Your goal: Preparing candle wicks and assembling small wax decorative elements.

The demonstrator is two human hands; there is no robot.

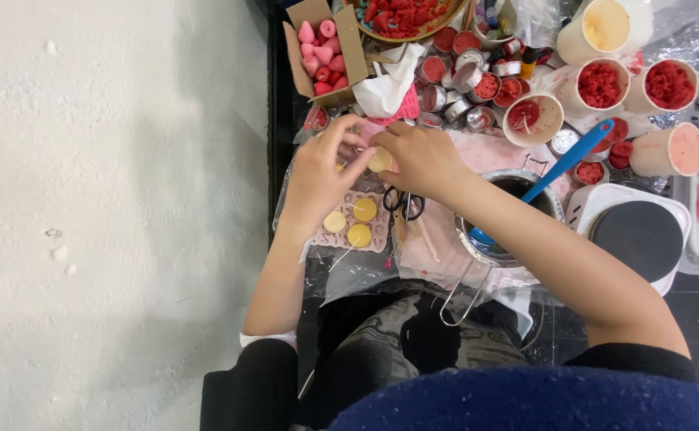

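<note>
My left hand [323,169] and my right hand [418,156] meet over a pink silicone mould [377,231] on a low worktable. Together their fingertips pinch a small round pale-yellow wax piece [380,160]. Three more yellow wax rounds [358,235] with thin wicks sit in the mould just below my left hand. A pair of black-handled scissors [403,203] lies beside the mould, under my right wrist.
A steel pot [517,185] with a blue spatula [569,158] stands to the right, next to a white hotplate [638,234]. Behind are small metal tins [463,88] of red wax, paper cups [602,84] of red crumbs and a cardboard box [325,49] of pink shapes. White floor lies left.
</note>
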